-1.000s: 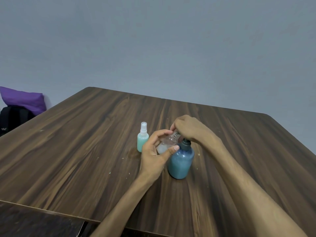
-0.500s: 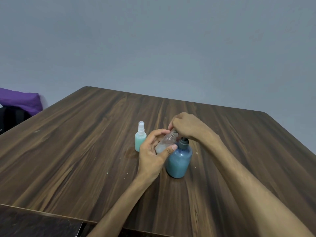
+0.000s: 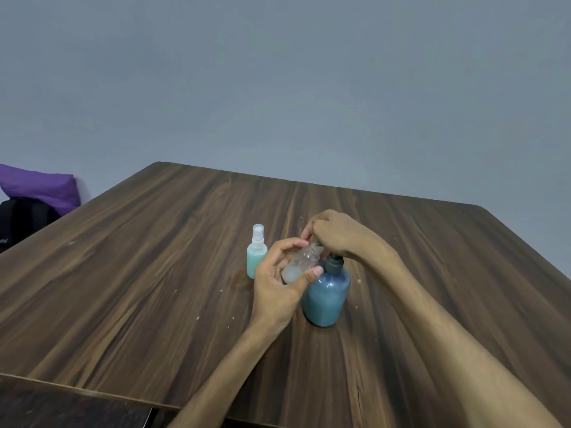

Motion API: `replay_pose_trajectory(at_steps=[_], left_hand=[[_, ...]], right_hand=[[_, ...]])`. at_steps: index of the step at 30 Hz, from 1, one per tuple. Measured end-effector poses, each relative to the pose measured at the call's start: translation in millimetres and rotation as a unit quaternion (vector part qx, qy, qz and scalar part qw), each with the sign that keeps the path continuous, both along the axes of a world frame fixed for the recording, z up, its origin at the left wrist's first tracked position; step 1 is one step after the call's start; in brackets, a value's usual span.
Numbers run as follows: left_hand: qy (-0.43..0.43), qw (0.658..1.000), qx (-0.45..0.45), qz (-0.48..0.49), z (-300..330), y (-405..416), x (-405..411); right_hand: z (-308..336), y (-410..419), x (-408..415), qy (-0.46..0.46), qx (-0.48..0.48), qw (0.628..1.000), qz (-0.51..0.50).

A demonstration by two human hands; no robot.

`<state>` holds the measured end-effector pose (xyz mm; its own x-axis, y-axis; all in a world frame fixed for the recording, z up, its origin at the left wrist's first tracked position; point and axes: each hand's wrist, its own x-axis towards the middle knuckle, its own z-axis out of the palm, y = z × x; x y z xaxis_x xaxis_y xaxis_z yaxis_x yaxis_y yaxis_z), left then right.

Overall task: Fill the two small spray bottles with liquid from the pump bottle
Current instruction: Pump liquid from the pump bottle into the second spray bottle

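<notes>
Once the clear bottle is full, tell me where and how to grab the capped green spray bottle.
Take the green spray bottle by its round body, below the narrow neck and white cap. It stands upright on the table. Come from its left side, probably: that side is open, while the left hand with the clear bottle crowds its right.

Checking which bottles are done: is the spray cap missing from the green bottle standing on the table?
No, the green spray bottle stands upright on the table with its white spray cap on.
</notes>
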<state>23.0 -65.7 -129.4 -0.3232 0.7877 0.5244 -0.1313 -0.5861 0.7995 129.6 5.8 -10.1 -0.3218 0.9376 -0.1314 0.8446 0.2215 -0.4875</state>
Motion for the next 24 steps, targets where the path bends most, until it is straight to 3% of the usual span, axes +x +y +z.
replay_pose_trajectory(at_steps=[5, 14, 20, 24], left_hand=[[-0.009, 1.000, -0.007, -0.006, -1, 0, -1], [-0.001, 1.000, -0.007, -0.002, -3, 2, 0], [-0.005, 1.000, -0.008, 0.007, -1, 1, 1], [0.006, 1.000, -0.006, 0.018, -2, 2, 1]], right_hand=[[1, 0, 1, -0.004, 0.010, 1.000, 0.009], [16, 15, -14, 0.048, -0.062, 0.997, 0.021], [4, 8, -23, -0.080, 0.003, 0.995, 0.053], [-6, 2, -20, -0.013, 0.095, 0.995, -0.014]])
